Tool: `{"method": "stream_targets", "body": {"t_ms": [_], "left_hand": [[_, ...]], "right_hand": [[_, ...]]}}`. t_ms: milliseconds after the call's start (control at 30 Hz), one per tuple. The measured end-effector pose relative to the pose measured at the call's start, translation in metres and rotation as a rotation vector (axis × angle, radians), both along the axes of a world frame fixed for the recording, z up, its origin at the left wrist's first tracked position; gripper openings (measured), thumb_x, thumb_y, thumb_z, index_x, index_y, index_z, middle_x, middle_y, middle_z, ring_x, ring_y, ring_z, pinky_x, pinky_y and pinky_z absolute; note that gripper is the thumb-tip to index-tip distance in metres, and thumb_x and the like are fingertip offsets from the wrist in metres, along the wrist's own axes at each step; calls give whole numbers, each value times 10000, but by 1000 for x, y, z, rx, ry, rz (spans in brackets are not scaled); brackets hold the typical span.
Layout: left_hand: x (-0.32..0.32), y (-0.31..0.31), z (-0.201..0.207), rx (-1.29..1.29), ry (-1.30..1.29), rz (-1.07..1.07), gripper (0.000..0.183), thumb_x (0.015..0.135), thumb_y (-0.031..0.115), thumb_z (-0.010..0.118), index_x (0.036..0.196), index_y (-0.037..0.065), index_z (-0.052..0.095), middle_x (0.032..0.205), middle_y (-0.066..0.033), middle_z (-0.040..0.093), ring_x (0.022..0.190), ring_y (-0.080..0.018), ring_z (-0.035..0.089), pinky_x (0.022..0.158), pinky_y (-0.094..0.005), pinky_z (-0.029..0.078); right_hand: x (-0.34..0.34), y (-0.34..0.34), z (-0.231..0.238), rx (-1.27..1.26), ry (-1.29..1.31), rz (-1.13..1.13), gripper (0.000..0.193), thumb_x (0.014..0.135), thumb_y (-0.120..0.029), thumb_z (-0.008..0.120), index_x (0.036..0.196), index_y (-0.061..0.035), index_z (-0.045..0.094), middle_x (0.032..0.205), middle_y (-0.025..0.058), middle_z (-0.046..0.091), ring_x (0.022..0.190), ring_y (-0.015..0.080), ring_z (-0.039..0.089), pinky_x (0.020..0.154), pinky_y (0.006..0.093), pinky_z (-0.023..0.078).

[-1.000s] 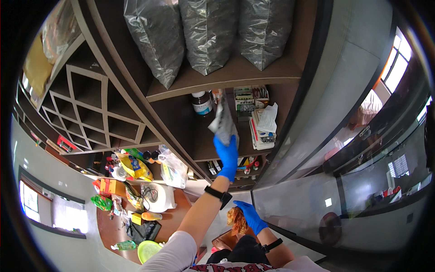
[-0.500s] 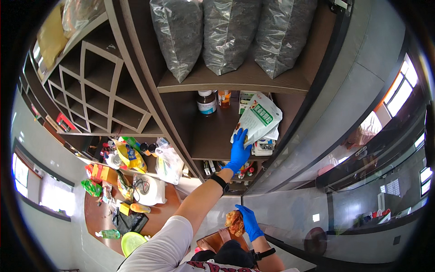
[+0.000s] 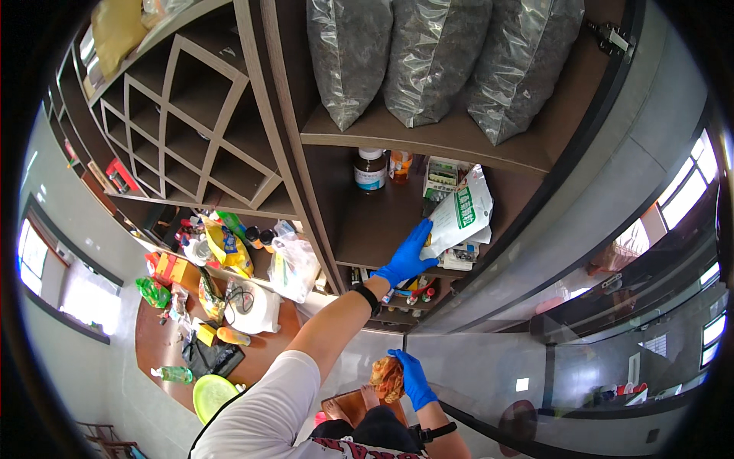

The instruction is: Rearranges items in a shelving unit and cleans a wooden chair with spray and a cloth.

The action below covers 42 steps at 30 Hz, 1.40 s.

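Note:
On the cabinet's middle shelf, my left hand [image 3: 407,252], in a blue glove, grips the lower left corner of a white packet [image 3: 468,213] with a green printed panel. The packet leans tilted over a pile of small boxes [image 3: 445,176] and papers [image 3: 460,257] at the shelf's right side. Low down near my body, my gloved right hand [image 3: 415,380] is closed on a crumpled orange-brown cloth [image 3: 388,379]. A brown jar [image 3: 370,170] with a white lid stands upright at the back of the shelf, beside an orange bottle [image 3: 400,166].
Large clear bags of dark material [image 3: 434,65] hang over the shelf above. Diamond-shaped racks [image 3: 202,99] fill the left cabinet. A cluttered brown table [image 3: 164,348] stands lower left, with a green basin [image 3: 212,396]. Glass panels [image 3: 474,367] lie to the right.
The white packet has swung rightward and tipped, showing more of the boxes behind it. My left hand moves with its corner. The view has shifted, and the right hand keeps the cloth.

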<state>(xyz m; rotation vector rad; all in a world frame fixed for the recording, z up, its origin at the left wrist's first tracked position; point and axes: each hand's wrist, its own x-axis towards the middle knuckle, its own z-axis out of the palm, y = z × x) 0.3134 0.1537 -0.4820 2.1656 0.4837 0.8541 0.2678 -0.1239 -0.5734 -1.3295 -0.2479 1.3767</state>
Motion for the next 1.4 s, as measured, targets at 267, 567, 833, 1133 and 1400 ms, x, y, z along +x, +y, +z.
{"method": "stream_targets", "body": {"t_ms": [267,567,833,1133,1400], "left_hand": [[-32,17,13,107,17,162,760,754,191,689,1376,55,275,1413,-215,260,1282,-361,303,1038,-380,308],[4,138,66,-183,-159,737,450,744,183,635,1146,12,528,1017,-244,594,939,-395,576,768,-431,481],[3,232,85,286,350,568,386,913,367,421,1163,97,536,1159,-119,565,1072,-289,517,880,-365,415],[-2,241,73,218,474,528,450,891,419,462,1203,98,509,1249,-125,502,1119,-281,477,919,-373,382],[2,221,72,170,290,546,442,845,396,513,1154,82,547,1179,-161,551,1084,-314,514,897,-390,408]], "right_hand": [[14,53,32,80,168,-40,357,736,-118,703,1069,-55,592,1019,37,610,922,162,577,816,293,457],[42,232,118,607,-967,-361,421,798,-183,644,1163,-14,518,1182,174,522,1091,306,500,950,403,382],[38,282,56,279,-1710,83,527,809,-374,585,1278,-171,462,1369,214,321,1237,468,279,1015,545,254],[44,279,57,315,-1704,82,526,789,-313,614,1268,-153,465,1358,223,334,1210,464,325,1003,532,280],[37,280,63,608,-1485,250,490,757,-245,647,1216,-139,509,1304,168,432,1187,404,391,994,443,339]]}}
